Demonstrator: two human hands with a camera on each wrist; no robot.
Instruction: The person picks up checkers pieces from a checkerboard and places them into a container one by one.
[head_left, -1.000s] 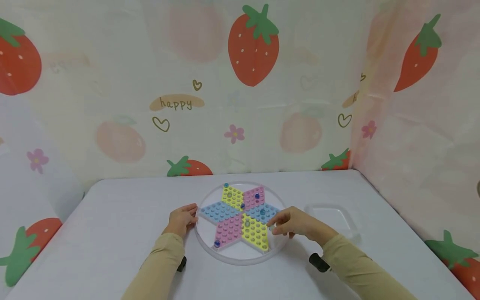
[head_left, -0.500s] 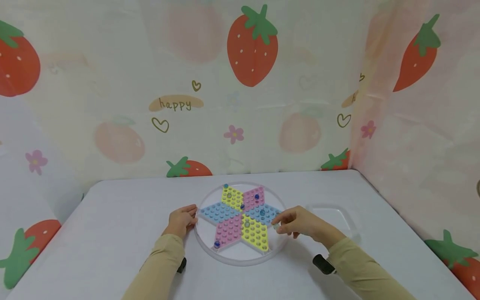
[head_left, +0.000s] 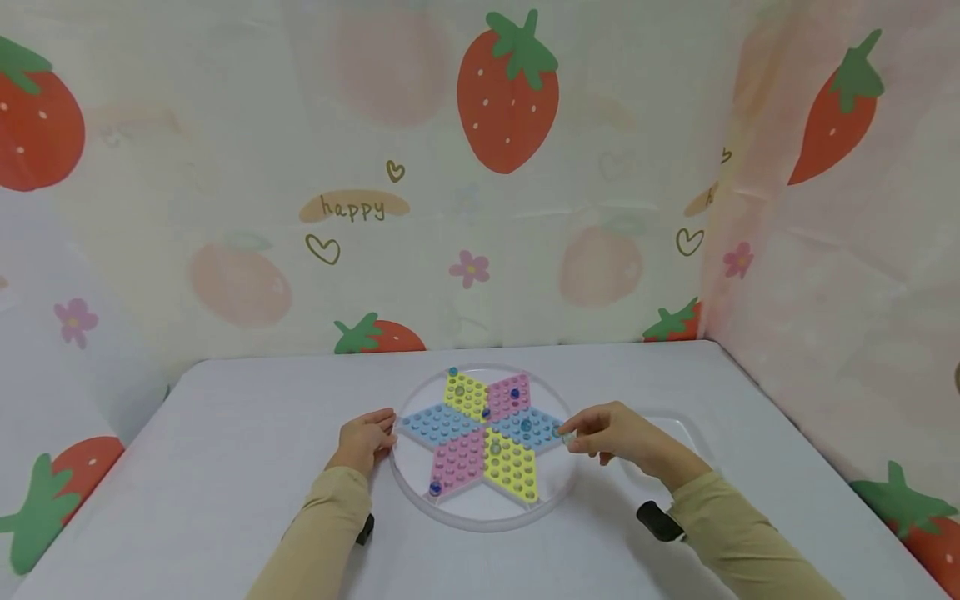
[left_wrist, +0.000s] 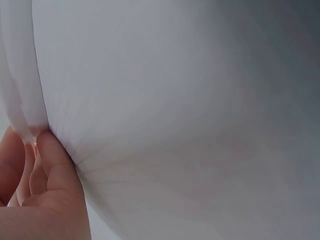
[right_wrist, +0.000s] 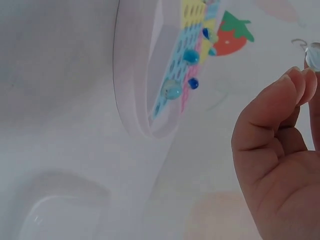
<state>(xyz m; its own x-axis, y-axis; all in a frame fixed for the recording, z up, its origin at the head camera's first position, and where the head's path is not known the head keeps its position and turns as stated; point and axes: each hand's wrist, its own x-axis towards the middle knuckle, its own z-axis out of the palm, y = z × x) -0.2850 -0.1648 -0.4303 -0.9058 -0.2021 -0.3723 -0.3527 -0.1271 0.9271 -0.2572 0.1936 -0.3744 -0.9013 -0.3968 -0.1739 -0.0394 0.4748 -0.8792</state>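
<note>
A round Chinese checkers board (head_left: 480, 524) with a pink, yellow and blue six-pointed star lies on the table. My left hand (head_left: 365, 442) grips its left rim; in the left wrist view the thumb (left_wrist: 60, 165) lies against the outer wall. Over the right rim, my right hand (head_left: 626, 437) pinches a whitish glass marble (right_wrist: 313, 56) between its fingertips. Close to these fingertips, a light blue marble (right_wrist: 171, 90) sits near the blue point's tip. Several more marbles are spread over the star, among them a dark blue marble (head_left: 436, 488) on the near pink point.
A shallow clear tray (head_left: 693, 433) stands right of the board, partly hidden behind the right hand and forearm. A strawberry-print curtain (head_left: 525, 217) hangs behind the table (head_left: 247, 467) and along its right side.
My right hand has moved right and slightly away from me with the whitish marble, from beside the yellow point to the blue tip. My left hand stays on the rim.
</note>
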